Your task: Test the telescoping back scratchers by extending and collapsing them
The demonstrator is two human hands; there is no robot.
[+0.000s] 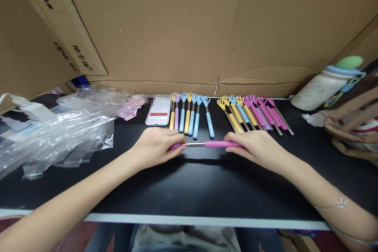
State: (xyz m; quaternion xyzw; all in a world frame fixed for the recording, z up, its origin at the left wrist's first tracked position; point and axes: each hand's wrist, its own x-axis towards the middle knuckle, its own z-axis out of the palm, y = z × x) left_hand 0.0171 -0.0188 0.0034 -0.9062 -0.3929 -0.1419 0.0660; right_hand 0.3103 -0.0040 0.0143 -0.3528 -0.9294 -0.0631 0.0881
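A pink back scratcher (217, 144) is stretched level between my hands, above the black tabletop. My left hand (159, 145) pinches its claw end, and a bit of pink shows between the fingers. With thumb and fingers, my right hand (246, 144) grips the far end of the pink handle. Bare metal shaft shows between handle and claw. Behind, a row of yellow, purple and blue back scratchers (191, 116) lies with claws away from me. To the right is a second bunch of back scratchers (255, 112) in yellow, blue, purple and pink.
Clear plastic bags (73, 130) are heaped at left beside a white charger (35, 110). A phone (158, 112) lies behind my left hand. At right stand a tilted bottle (321, 88) and a brown bag (339, 138). A cardboard wall (165, 27) rises behind the table.
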